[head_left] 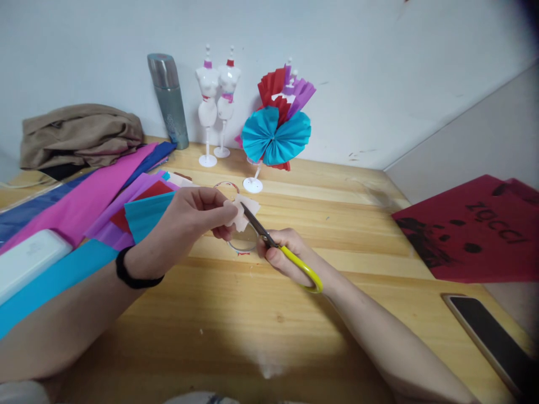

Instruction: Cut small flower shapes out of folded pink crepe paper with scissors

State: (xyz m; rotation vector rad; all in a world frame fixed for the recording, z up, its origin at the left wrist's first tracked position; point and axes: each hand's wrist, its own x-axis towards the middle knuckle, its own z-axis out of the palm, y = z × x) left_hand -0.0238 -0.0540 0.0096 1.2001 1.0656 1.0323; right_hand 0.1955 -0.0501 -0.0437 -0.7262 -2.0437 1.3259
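Note:
Between the thumb and fingers of my left hand (202,210) is a small piece of pale pink paper (242,220) with uneven edges. My right hand (290,255) grips a pair of scissors (301,266) with yellow handles. The dark blades point up and left and lie against the pale paper; whether they are parted I cannot tell. Behind and below both hands, a roll of tape (243,247) is partly hidden on the table. A black band circles my left wrist.
White mini mannequins (208,106) stand at the back, one dressed in pleated blue paper (273,137). Coloured paper sheets (149,205), a white box (33,261), a flask (170,101) and brown cloth (80,134) are left. A red bag (475,235) and phone (488,336) lie right.

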